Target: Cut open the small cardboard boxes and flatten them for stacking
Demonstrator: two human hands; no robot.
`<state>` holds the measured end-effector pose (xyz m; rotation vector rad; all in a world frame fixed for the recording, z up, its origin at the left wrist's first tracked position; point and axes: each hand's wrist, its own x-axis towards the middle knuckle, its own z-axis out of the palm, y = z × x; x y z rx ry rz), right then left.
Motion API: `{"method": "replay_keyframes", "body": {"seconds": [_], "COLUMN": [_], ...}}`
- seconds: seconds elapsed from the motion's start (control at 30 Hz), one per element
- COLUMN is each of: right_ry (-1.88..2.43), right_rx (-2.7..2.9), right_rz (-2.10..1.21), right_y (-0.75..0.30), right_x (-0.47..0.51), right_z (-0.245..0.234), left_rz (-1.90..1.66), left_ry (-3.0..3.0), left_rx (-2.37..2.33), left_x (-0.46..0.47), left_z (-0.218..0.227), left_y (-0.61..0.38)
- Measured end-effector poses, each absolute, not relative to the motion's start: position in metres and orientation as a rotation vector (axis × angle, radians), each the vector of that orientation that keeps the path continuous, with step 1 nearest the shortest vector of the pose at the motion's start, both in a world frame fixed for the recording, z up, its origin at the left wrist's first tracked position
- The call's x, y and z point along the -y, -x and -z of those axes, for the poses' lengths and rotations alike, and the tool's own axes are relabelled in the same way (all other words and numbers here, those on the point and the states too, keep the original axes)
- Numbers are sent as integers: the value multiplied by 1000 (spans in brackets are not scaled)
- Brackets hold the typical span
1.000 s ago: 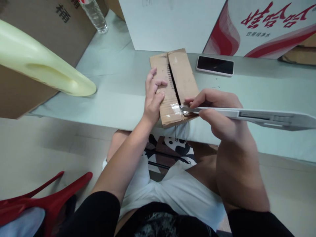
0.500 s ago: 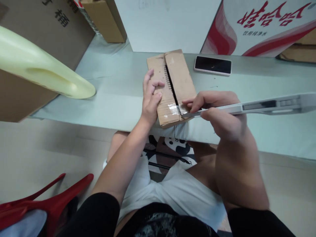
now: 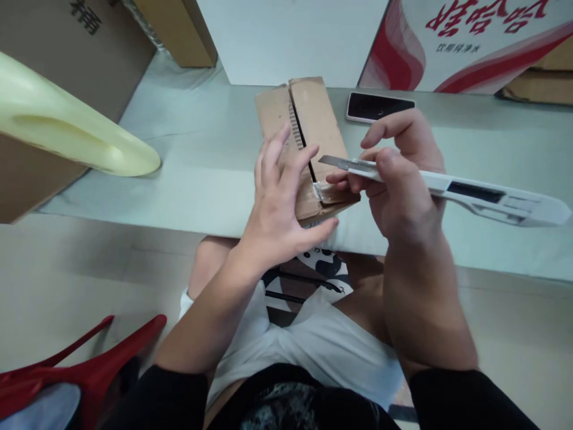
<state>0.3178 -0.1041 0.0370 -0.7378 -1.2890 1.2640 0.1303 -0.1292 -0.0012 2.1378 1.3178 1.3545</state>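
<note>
A small brown cardboard box (image 3: 316, 113) lies on the pale table (image 3: 201, 173) near its front edge. Its top seam is slit open along most of its length, with clear tape left at the near end. My right hand (image 3: 398, 179) grips a white utility knife (image 3: 452, 188), the blade bared and raised just above the box's near right corner. My left hand (image 3: 280, 203) hovers over the box's near left part, fingers spread and holding nothing.
A black phone (image 3: 376, 106) lies right of the box. A red-and-white printed carton (image 3: 465, 48) and a white box (image 3: 290, 36) stand behind. Brown cartons (image 3: 67, 54) and a pale yellow plastic shape (image 3: 67, 134) sit at left. A red object (image 3: 85, 364) is at lower left.
My left hand lifted off the box and spread its fingers. My right hand raised the knife off the taped near end of the seam. The view shifted slightly.
</note>
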Motion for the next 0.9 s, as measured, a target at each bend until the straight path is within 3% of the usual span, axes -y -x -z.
{"method": "replay_keyframes", "body": {"seconds": [0.4, 0.7, 0.9], "right_ry": [909, 1026, 1016], "right_rx": [1386, 1453, 1443], "right_rz": [-1238, -1244, -1235], "right_y": [-317, -318, -319], "right_x": [107, 108, 107], "right_z": [-42, -42, -39], "left_rz": [-1845, -1827, -1960], "left_ry": [-2236, -2149, -2195], "left_rx": [-1412, -1568, -1435], "left_x": [138, 146, 141], "left_z": [3, 12, 16], "left_y": [-116, -106, -108]}}
